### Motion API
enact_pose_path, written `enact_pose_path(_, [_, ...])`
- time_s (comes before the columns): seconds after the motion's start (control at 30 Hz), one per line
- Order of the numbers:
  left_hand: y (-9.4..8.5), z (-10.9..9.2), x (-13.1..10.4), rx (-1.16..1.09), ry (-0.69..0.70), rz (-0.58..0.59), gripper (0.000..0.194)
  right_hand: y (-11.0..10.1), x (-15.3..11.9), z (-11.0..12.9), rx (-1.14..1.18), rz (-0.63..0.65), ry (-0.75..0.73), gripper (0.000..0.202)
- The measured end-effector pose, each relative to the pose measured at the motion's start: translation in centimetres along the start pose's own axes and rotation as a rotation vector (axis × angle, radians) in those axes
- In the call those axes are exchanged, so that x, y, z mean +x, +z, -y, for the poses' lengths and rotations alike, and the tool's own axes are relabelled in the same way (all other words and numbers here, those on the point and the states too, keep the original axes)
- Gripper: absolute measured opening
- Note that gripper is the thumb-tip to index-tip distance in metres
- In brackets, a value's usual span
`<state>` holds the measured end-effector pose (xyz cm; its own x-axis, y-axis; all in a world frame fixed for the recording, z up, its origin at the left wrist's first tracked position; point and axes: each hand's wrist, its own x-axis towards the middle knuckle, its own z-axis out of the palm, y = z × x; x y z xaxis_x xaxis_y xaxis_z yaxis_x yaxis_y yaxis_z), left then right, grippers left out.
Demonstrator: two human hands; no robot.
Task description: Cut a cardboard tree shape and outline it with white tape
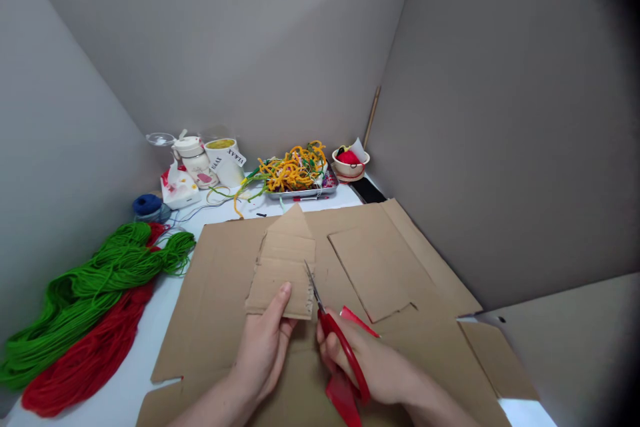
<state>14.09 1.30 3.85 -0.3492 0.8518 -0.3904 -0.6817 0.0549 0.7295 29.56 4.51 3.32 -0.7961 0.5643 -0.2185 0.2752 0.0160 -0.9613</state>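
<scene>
My left hand (pixel 263 347) pinches the near edge of a small cardboard piece (pixel 284 265) with a pointed top, holding it just above a large flat cardboard sheet (pixel 220 307). My right hand (pixel 365 357) grips red-handled scissors (pixel 345 360). Their blades (pixel 313 288) point away from me and bite into the right edge of the small piece. A separate rectangular cardboard cut-out (pixel 377 267) lies on the sheet to the right of the scissors.
Green yarn (pixel 95 287) and red yarn (pixel 85 353) lie at the left, a blue yarn ball (pixel 147 205) behind them. At the back stand a jar (pixel 194 159), a cup (pixel 223 155), a tray of orange and green cords (pixel 293 173) and a bowl (pixel 350 161). Grey walls enclose the table.
</scene>
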Motion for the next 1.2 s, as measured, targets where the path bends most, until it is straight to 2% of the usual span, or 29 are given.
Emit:
enact_pose_path(0.43, [0.16, 0.12, -0.09, 0.001, -0.003, -0.016, 0.063, -0.03, -0.2, 0.43, -0.108, -0.05, 0.008, 0.059])
enact_pose_path(0.73, [0.03, 0.01, -0.23, 0.014, -0.001, -0.009, 0.06, 0.06, -0.26, 0.31, -0.116, -0.052, 0.005, 0.058])
enact_pose_path(1.03, [0.24, -0.15, -0.39, 0.015, -0.018, -0.01, 0.058, 0.42, -0.36, -0.39, -0.111, -0.1, 0.041, 0.054])
enact_pose_path(1.2, [0.28, -0.32, -0.51, 0.007, -0.029, -0.001, 0.058, 0.51, -0.43, 0.0, -0.103, -0.134, 0.058, 0.053])
